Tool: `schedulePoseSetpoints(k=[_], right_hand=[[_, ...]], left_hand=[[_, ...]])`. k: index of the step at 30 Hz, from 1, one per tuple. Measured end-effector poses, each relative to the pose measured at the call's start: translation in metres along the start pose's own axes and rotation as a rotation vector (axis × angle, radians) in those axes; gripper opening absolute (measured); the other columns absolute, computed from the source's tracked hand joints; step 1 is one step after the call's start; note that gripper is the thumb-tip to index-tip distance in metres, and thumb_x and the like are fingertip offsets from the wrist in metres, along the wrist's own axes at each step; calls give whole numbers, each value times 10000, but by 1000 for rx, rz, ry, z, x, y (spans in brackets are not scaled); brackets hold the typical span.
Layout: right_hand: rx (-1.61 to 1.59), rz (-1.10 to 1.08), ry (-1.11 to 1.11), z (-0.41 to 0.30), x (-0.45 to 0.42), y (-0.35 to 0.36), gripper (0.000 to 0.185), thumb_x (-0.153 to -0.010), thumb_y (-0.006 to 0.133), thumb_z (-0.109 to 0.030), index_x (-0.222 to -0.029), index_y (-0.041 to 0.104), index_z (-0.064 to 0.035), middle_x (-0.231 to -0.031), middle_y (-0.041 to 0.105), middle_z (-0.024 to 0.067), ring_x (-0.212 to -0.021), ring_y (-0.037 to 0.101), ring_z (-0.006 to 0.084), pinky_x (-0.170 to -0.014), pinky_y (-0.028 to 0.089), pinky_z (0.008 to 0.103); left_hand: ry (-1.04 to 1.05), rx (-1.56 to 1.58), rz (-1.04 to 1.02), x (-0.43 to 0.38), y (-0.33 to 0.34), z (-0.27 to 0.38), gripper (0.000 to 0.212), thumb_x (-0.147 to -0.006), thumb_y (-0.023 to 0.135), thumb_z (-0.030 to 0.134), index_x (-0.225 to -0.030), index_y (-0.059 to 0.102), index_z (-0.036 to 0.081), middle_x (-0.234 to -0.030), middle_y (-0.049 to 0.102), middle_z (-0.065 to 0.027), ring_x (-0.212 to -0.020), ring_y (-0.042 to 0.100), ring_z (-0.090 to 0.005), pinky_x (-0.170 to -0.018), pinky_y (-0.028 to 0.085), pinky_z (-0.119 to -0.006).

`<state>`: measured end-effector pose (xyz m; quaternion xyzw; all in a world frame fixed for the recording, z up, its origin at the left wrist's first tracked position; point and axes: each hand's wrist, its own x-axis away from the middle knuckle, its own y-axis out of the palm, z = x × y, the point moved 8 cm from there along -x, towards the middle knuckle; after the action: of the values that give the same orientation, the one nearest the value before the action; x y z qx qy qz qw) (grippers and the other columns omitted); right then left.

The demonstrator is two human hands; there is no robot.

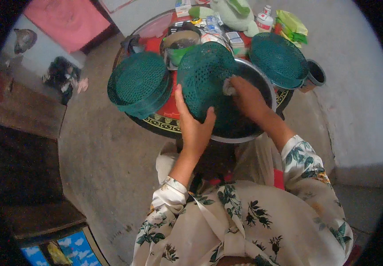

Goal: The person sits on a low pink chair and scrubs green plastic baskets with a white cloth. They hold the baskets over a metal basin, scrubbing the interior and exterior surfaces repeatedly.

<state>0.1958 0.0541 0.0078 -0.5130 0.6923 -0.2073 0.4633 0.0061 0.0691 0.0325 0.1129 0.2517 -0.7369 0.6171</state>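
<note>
My left hand [196, 124] grips the lower left rim of a green perforated plastic basket [199, 74], which is tilted over a wide metal basin [273, 99]. Pinched in my right hand [244, 94] is a small whitish wad [228, 87], held against or close to the basket's inner right side; whether it touches cannot be told. Dark contents fill the basin, too dim to make out. To the left sits a stack of green perforated baskets [138, 79]. More green baskets [278, 60] lie to the right, at the table's edge.
A round table [165, 121] with a patterned rim bears a bowl [181, 41], small boxes [234, 40], a light green plush toy [236, 16], a white bottle [264, 20] and a green packet [289, 26]. A dark-mouthed container [316, 73] stands right of the baskets. Wooden furniture [28, 103] is at far left.
</note>
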Motion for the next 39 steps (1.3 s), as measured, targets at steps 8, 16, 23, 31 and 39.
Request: schedulePoseSetpoints(k=[8, 16, 23, 31, 39], right_hand=[[211, -363, 272, 56, 11, 36, 488, -817, 551, 6, -1300, 489, -34, -1270, 566, 225, -1145, 580, 388, -924, 498, 465], [271, -325, 230, 62, 14, 42, 482, -831, 560, -48, -1307, 487, -47, -1232, 591, 224, -1079, 615, 391, -883, 508, 482], [251, -377, 311, 61, 14, 43, 521, -801, 605, -58, -1303, 466, -43, -1134, 633, 233, -1037, 623, 411, -871, 504, 489], [69, -115, 211, 49, 2, 32, 419, -796, 620, -39, -1200, 507, -42, -1117, 635, 218, -1038, 617, 407, -863, 505, 485], [-259, -4, 74, -50, -14, -17, 372, -735, 648, 37, -1078, 540, -60, -1072, 615, 204, -1021, 598, 423, -841, 489, 475]], left_hand=[[83, -234, -46, -3, -8, 23, 869, -743, 778, 107, -1444, 278, -7, -1430, 350, -225, -1336, 361, -361, -1124, 284, -413], [208, -476, -124, -60, 9, 66, 862, -757, 782, 239, -1433, 303, -2, -1393, 403, -257, -1278, 455, -405, -1062, 382, -420], [-197, -229, -223, -75, -5, 22, 802, -755, 762, 166, -1428, 366, -17, -1331, 515, -298, -1239, 530, -334, -1058, 382, -375], [20, -59, -15, -18, 4, 17, 803, -755, 744, 42, -1432, 317, -26, -1391, 453, -222, -1305, 435, -312, -1109, 305, -374], [2, -34, 53, 1, 1, -6, 852, -765, 741, 19, -1451, 240, -40, -1409, 400, -202, -1304, 408, -303, -1110, 295, -377]])
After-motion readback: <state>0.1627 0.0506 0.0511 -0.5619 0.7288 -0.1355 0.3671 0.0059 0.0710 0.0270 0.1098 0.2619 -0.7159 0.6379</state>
